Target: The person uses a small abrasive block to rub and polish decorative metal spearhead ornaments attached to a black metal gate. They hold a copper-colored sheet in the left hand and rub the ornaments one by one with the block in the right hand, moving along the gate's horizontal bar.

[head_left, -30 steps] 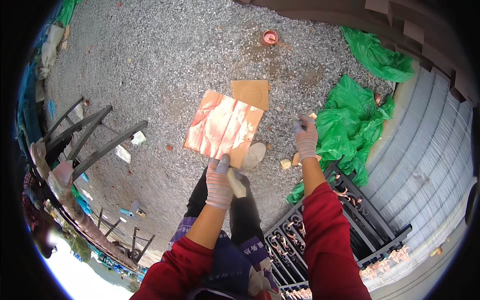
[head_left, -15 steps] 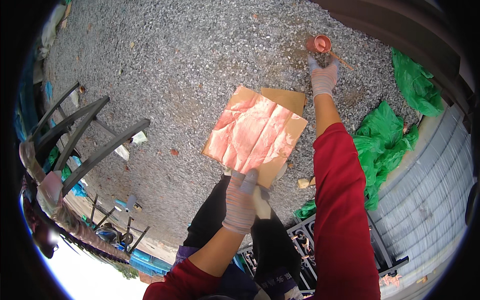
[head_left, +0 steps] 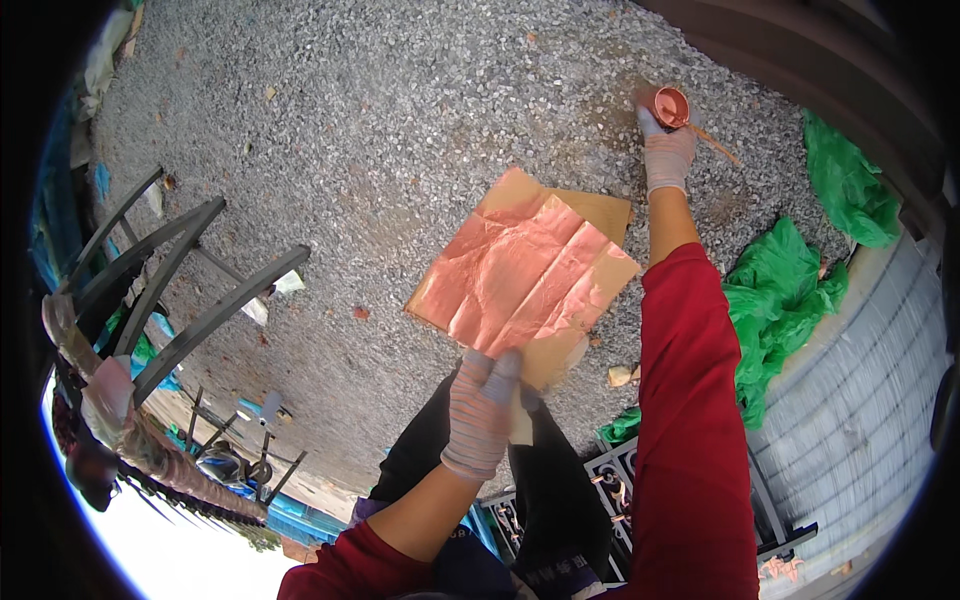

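In my gloved left hand (head_left: 478, 415) is a creased piece of cardboard (head_left: 515, 265), gripped at its lower edge with the thumb on top. Shiny copper-pink paint covers most of it, with bare brown patches at the corners. Out at the far right, my gloved right hand (head_left: 668, 158) has its fingers around a small paint cup (head_left: 671, 106) with copper-coloured paint inside. A thin stick-like handle (head_left: 718, 146) leans out of the cup over its right side; its other end is hidden. Plain brown cardboard (head_left: 605, 212) shows behind the painted piece.
Grey gravel (head_left: 330, 130) spreads all around. Crumpled green plastic sheeting (head_left: 780, 290) and a wrapped pale panel (head_left: 840, 350) are at the right. Dark metal bars (head_left: 215, 320) stick up at the left. A black ornamental metal frame (head_left: 610, 480) lies near my legs.
The right hand now has its fingers around the paint cup, and both appear slightly farther right. The painted cardboard has shifted a little to the right and looks less bright.
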`<state>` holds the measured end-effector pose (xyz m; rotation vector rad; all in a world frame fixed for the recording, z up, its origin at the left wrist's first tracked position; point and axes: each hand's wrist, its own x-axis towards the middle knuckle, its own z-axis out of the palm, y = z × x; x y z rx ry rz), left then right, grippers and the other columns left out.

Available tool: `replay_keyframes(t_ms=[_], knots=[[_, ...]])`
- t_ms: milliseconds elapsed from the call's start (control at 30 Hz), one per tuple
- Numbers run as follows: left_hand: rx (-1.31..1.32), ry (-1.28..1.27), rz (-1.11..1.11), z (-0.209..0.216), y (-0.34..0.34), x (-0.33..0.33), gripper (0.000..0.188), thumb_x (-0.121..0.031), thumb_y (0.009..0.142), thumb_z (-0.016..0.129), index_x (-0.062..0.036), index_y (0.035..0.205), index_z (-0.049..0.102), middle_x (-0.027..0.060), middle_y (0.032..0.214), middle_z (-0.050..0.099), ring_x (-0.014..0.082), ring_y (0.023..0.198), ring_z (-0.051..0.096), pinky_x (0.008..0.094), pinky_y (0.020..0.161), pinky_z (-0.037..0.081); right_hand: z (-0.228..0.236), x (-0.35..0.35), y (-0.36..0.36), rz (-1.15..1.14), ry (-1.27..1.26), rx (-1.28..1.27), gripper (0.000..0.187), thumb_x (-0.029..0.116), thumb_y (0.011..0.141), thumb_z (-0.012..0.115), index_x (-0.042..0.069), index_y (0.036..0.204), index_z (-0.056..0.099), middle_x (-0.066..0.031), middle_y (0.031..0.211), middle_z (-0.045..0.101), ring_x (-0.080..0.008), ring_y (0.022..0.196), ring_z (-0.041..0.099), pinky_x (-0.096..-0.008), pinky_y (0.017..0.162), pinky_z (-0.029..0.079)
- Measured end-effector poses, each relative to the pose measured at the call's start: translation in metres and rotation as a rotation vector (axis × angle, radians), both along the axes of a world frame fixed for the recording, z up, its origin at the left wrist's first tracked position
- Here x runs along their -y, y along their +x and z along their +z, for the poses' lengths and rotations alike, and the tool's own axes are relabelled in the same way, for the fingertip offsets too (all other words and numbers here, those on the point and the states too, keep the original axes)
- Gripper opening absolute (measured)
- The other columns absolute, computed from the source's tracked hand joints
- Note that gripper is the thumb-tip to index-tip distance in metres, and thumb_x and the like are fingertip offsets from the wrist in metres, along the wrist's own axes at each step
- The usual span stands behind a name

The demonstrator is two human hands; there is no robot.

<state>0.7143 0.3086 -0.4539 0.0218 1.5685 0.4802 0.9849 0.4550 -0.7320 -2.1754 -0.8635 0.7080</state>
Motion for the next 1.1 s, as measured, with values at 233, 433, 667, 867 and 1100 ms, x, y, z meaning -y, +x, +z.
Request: replay_keyframes(t_ms=[233,433,667,867,1100], knots=[[-0.126,0.170,-0.015,-0.010,0.007,-0.017,0.018,-0.018,0.094,0.057,-0.0011,0.101,0.058,0.0071,0.087,0.065,0.0097,0.067,0.060,0.0236,0.058,0.047,0.139,0.075,0.002,0.368,0.014,0.158,0.054,0.008,0.071,0.079,0.002,0.117,0.050,-0.0114,0.105,0.063,-0.0222,0.094,0.062,-0.0313,0.084,0.051],[-0.034,0.169,-0.075,-0.006,0.030,-0.010,0.020,-0.015,0.091,0.061,-0.0017,0.106,0.060,0.0050,0.086,0.064,0.0080,0.067,0.058,0.0226,0.056,0.047,0.261,0.120,-0.018,0.624,-0.207,0.205,0.057,0.013,0.069,0.081,0.002,0.117,0.053,-0.0119,0.107,0.063,-0.0258,0.098,0.060,-0.0350,0.083,0.050],[-0.083,0.409,-0.383,-0.025,0.043,0.029,0.026,-0.008,0.084,0.061,-0.0058,0.109,0.063,0.0054,0.088,0.062,0.0183,0.072,0.057,0.0299,0.062,0.045,0.308,0.123,-0.026,0.900,-0.225,0.401,0.054,0.032,0.067,0.077,0.008,0.112,0.057,-0.0093,0.107,0.060,-0.0312,0.097,0.056,-0.0432,0.085,0.042],[-0.217,0.501,-0.461,-0.037,0.054,0.054,0.025,-0.009,0.080,0.063,-0.0104,0.105,0.064,0.0071,0.085,0.059,0.0250,0.072,0.055,0.0354,0.063,0.043,0.317,0.129,-0.032,0.909,-0.238,0.447,0.057,0.033,0.066,0.076,0.009,0.113,0.057,-0.0102,0.106,0.059,-0.0313,0.095,0.055,-0.0439,0.084,0.041],[-0.179,0.537,-0.410,-0.022,0.060,0.034,0.015,-0.014,0.087,0.063,-0.0058,0.099,0.064,0.0101,0.077,0.062,0.0288,0.068,0.058,0.0354,0.061,0.045,0.328,0.125,-0.035,0.908,-0.276,0.440,0.060,0.031,0.064,0.078,0.009,0.116,0.056,-0.0108,0.103,0.059,-0.0328,0.091,0.054,-0.0435,0.081,0.041]])
